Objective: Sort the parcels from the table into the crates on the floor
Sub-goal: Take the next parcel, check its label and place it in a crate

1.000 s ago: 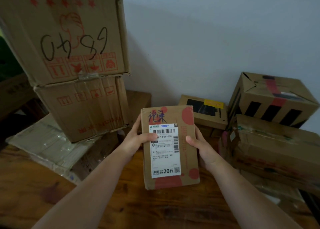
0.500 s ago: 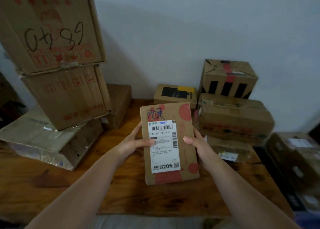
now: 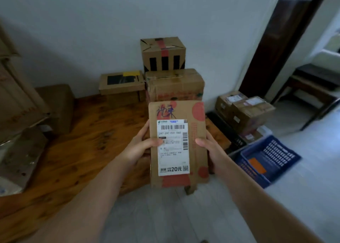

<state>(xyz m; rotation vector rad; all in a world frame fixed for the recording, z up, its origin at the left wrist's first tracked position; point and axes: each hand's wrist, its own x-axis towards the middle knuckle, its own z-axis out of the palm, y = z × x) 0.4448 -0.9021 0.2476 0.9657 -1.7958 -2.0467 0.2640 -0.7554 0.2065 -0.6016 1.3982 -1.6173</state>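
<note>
Both hands hold one flat, rectangular parcel of brown corrugated cardboard with faded red discs [image 3: 196, 130] upright before us, over the near right corner of the knotty, varnished wooden table [image 3: 88, 143]. Our left hand [image 3: 141, 147] clasps its left edge with the thumb pressed onto the glossy white shipping label [image 3: 173, 147]. Our right hand [image 3: 211, 149] clasps the right edge, thumb laid on the bare card. The fingers of both hands curl behind the parcel and are hidden. The label carries a barcode, fine print too small to read, and "20" in bold at its foot. Blue handwriting sits above it.

Behind the parcel, against the pale wall, a creased box wrapped in clear tape [image 3: 174, 84] bears a cube-shaped carton with black bars and red tape [image 3: 163, 53]. Beside them lies a low carton with a black panel and yellow patch [image 3: 121, 82]. Large boxes at the left [image 3: 16, 99] are blurred and cut off by the frame.

On the pale floor to the right stands a blue plastic crate with slotted walls [image 3: 272, 161]. Near it, taped cardboard boxes [image 3: 246, 112] sit in a dark crate [image 3: 226, 130] that we cannot make out well.
</note>
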